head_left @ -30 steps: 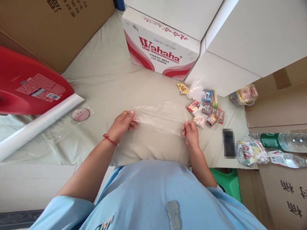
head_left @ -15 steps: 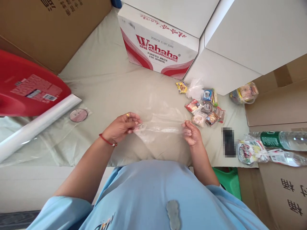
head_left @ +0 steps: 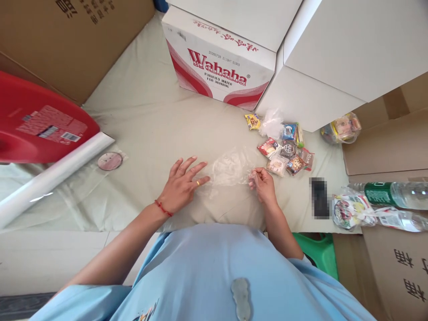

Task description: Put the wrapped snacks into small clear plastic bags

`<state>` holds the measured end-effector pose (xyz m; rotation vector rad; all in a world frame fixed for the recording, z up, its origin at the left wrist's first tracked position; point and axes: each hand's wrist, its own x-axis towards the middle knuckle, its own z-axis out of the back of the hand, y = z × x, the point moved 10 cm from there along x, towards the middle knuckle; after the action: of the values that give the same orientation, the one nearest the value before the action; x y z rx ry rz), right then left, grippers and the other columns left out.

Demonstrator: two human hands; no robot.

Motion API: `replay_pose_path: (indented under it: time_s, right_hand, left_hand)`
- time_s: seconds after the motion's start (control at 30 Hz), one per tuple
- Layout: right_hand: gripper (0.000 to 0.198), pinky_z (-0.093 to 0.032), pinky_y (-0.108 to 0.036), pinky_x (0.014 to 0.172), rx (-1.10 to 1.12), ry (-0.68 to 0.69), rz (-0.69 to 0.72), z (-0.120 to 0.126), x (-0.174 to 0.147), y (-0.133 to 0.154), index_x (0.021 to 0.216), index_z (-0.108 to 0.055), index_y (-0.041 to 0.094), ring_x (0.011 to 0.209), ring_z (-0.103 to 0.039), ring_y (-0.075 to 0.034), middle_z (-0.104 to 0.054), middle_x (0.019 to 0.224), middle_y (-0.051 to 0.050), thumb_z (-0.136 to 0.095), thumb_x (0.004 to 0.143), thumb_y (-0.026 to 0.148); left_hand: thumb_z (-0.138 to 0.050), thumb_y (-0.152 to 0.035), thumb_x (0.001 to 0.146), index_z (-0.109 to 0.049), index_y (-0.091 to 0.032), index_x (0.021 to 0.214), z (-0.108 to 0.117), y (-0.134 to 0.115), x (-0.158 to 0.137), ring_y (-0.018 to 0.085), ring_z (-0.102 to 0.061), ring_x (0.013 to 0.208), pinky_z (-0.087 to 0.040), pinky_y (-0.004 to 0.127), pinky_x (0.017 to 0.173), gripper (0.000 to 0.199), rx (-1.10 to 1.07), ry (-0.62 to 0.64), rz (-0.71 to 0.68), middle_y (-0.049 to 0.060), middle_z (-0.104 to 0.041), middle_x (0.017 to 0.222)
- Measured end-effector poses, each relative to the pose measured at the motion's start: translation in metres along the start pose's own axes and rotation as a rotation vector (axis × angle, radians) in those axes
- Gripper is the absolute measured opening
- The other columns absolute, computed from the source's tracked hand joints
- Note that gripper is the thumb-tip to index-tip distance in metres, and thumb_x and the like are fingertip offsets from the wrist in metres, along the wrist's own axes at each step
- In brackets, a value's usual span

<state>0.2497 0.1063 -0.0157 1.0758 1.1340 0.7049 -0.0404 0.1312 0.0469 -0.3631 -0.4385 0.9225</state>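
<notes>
Nearest, a light blue shirt [head_left: 200,272] fills the lower edge, with a green plastic stool [head_left: 323,252] low to its right. Just beyond, the two hands are apart from each other over the covered tabletop [head_left: 140,107]. The left hand [head_left: 179,187], with a ring and a red bracelet, is palm down with its fingers spread; whether its fingertips touch the clear plastic film [head_left: 229,167] I cannot tell. The right hand [head_left: 263,183] pinches the film's right end between thumb and fingers. The film lies crumpled between the hands, in front of the person. To the right are a green-labelled plastic bottle [head_left: 409,195] and, nearer the hand, a cluster of small wrapped snacks [head_left: 284,151]. To the left, a white roll [head_left: 56,178] lies slantwise, with a round pink disc [head_left: 110,161] near its far end and a red plastic jug [head_left: 43,125] behind it. Farthest back stand a Wahaha purified water carton [head_left: 220,67], plain white boxes [head_left: 334,49] beside it, and a brown cardboard box [head_left: 70,49] at left.
</notes>
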Motion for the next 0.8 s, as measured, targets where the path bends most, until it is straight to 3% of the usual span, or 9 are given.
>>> replay_pose_path:
  time_s: [0.07,0.2,0.27,0.4,0.5,0.57,0.63,0.7,0.8]
  right_hand:
    - [0.033,-0.043,-0.022,0.042,-0.029,0.001,0.006,0.004,0.001,0.003,0.09,-0.059,0.024,0.052,-0.058,-0.012,-0.067,0.072,0.003,-0.073,0.08,0.053]
    - [0.031,-0.045,-0.023,0.044,-0.053,0.009,0.016,0.01,-0.003,0.002,0.089,-0.061,0.024,0.054,-0.058,-0.013,-0.067,0.072,0.002,-0.074,0.079,0.05]
    - [0.029,-0.045,-0.024,0.045,-0.048,0.023,0.025,0.009,-0.006,-0.001,0.087,-0.061,0.024,0.053,-0.057,-0.013,-0.065,0.07,0.003,-0.074,0.08,0.049]
    - [0.026,-0.046,-0.024,0.048,-0.058,0.033,0.046,0.008,-0.01,-0.002,0.086,-0.062,0.024,0.053,-0.057,-0.012,-0.062,0.069,0.005,-0.073,0.082,0.048]
    - [0.027,-0.046,-0.025,0.048,-0.073,0.029,0.057,0.011,-0.01,0.001,0.086,-0.063,0.024,0.051,-0.056,-0.012,-0.064,0.071,0.004,-0.074,0.082,0.048]
    - [0.027,-0.045,-0.026,0.047,-0.076,0.03,0.065,0.013,-0.009,0.003,0.087,-0.063,0.024,0.05,-0.055,-0.012,-0.066,0.073,0.003,-0.074,0.082,0.048]
    - [0.027,-0.045,-0.026,0.047,-0.075,0.024,0.067,0.015,-0.008,0.003,0.087,-0.063,0.024,0.051,-0.055,-0.013,-0.067,0.073,0.003,-0.073,0.082,0.049]
    - [0.027,-0.045,-0.026,0.047,-0.079,0.012,0.064,0.016,-0.007,0.001,0.087,-0.063,0.024,0.052,-0.056,-0.013,-0.066,0.072,0.003,-0.073,0.081,0.049]
    - [0.026,-0.044,-0.026,0.046,-0.11,0.0,0.065,0.015,-0.006,0.0,0.087,-0.063,0.025,0.052,-0.056,-0.013,-0.066,0.072,0.003,-0.073,0.081,0.048]
  left_hand:
    - [-0.052,-0.011,0.084,-0.077,-0.032,0.106,-0.005,0.004,0.002,0.032,-0.038,0.154,-0.012,0.063,0.13,0.039,0.015,0.036,0.015,0.002,-0.063,0.149]
    - [-0.052,-0.032,0.089,-0.075,-0.023,0.109,-0.008,0.023,0.006,0.033,-0.056,0.136,-0.038,0.057,0.119,0.032,-0.058,0.02,0.195,0.012,-0.069,0.136]
    - [-0.05,-0.042,0.094,-0.075,-0.022,0.104,-0.007,0.028,0.008,0.033,-0.057,0.135,-0.042,0.055,0.116,0.034,-0.09,-0.027,0.292,0.014,-0.07,0.129]
    - [-0.059,-0.058,0.09,-0.075,-0.021,0.106,-0.013,0.027,0.011,0.039,-0.045,0.147,-0.034,0.06,0.122,0.043,-0.043,-0.036,0.393,0.017,-0.064,0.142]
    - [-0.071,-0.054,0.08,-0.069,-0.02,0.129,-0.025,0.02,0.013,0.044,-0.03,0.156,-0.022,0.068,0.125,0.06,0.002,0.059,0.327,0.02,-0.044,0.164]
    - [-0.07,-0.045,0.078,-0.067,-0.021,0.134,-0.028,0.019,0.011,0.044,-0.029,0.157,-0.022,0.069,0.124,0.061,0.002,0.079,0.287,0.018,-0.039,0.167]
    - [-0.065,-0.038,0.081,-0.073,-0.023,0.124,-0.022,0.024,0.01,0.042,-0.039,0.15,-0.03,0.065,0.121,0.046,-0.01,0.002,0.309,0.016,-0.052,0.158]
    - [-0.059,-0.036,0.086,-0.077,-0.022,0.106,-0.011,0.036,0.008,0.039,-0.053,0.135,-0.04,0.06,0.114,0.03,-0.031,-0.114,0.389,0.015,-0.067,0.134]
    - [-0.051,-0.041,0.093,-0.075,-0.022,0.093,-0.006,0.058,0.007,0.032,-0.065,0.104,-0.051,0.049,0.097,0.031,-0.112,-0.175,0.558,0.012,-0.072,0.103]
